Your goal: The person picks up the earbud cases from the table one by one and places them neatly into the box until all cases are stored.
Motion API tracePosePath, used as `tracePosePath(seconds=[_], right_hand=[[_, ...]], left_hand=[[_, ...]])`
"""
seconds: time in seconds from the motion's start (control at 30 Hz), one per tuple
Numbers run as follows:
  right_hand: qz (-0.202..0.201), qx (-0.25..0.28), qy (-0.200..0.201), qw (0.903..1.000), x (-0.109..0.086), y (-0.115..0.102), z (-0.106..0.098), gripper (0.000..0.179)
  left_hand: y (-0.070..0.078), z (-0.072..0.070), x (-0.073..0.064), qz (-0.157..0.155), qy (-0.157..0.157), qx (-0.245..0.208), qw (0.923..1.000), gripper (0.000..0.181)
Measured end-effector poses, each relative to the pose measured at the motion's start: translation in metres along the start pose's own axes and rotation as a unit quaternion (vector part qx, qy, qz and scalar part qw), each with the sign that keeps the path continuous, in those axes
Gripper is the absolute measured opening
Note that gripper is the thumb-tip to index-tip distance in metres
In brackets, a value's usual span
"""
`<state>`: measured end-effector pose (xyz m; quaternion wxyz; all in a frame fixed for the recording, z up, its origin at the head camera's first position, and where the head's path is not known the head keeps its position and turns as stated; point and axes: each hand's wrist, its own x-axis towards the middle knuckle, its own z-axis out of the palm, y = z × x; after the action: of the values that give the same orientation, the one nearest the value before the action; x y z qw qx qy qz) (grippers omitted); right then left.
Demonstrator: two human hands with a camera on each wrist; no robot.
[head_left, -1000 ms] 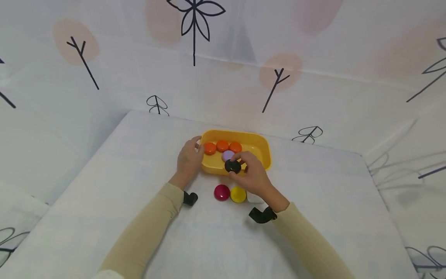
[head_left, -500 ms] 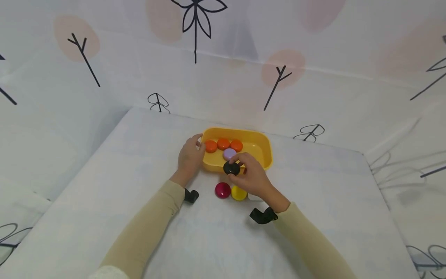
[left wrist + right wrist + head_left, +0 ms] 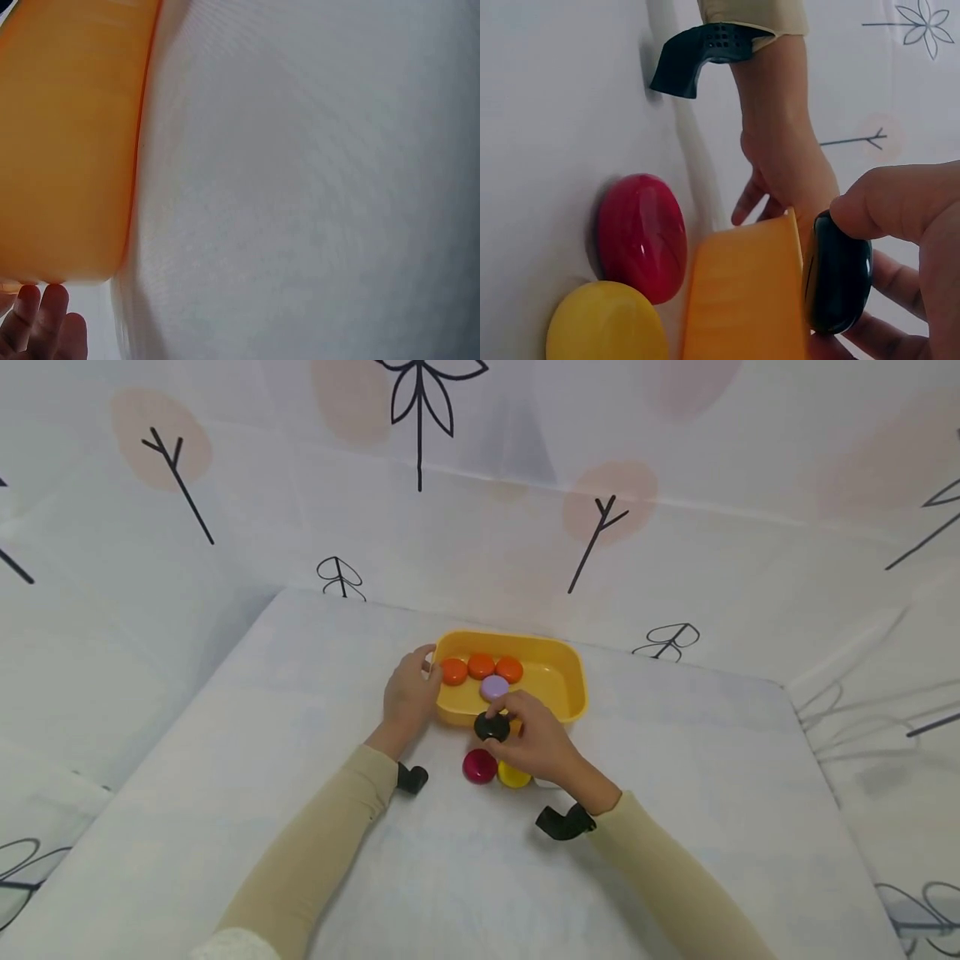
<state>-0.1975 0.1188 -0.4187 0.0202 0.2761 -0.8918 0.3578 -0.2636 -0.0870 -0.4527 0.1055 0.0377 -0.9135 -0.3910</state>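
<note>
My right hand [image 3: 542, 742] pinches a glossy black rounded disc [image 3: 492, 727] between thumb and fingers, at the front rim of the yellow tray [image 3: 558, 689]. In the right wrist view the black disc [image 3: 840, 274] stands on edge beside the tray wall [image 3: 742, 292]. At the tray's left end, my left hand [image 3: 408, 697] holds the rim; its fingertips [image 3: 52, 296] touch the end wall in the left wrist view. Inside the tray lie three orange discs [image 3: 481, 666] in a row and one lilac disc [image 3: 494, 687].
On the white cloth before the tray sit a crimson disc [image 3: 480, 767] and a yellow disc [image 3: 514, 773] side by side. A white piece [image 3: 547, 782] shows partly beneath the right hand. A patterned cloth wall [image 3: 480, 543] rises behind the tray.
The right hand has shifted the black disc slightly left and toward the person, from over the tray's front part to its front rim. The left hand stays at the tray.
</note>
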Motion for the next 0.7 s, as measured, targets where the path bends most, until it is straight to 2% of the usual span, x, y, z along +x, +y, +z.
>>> tracePosePath(seconds=[0.33,0.7], right_hand=[[-0.007,0.001,-0.024,0.9997,-0.002,-0.011,0.004,0.029],[-0.013,-0.028,-0.083,0.996,-0.002,-0.019,0.012,0.028]], left_hand=[[-0.001,0.001,0.002,-0.004,-0.002,0.001,1.0,0.044],[-0.001,0.001,0.002,-0.011,-0.002,0.007,0.9999,0.044]])
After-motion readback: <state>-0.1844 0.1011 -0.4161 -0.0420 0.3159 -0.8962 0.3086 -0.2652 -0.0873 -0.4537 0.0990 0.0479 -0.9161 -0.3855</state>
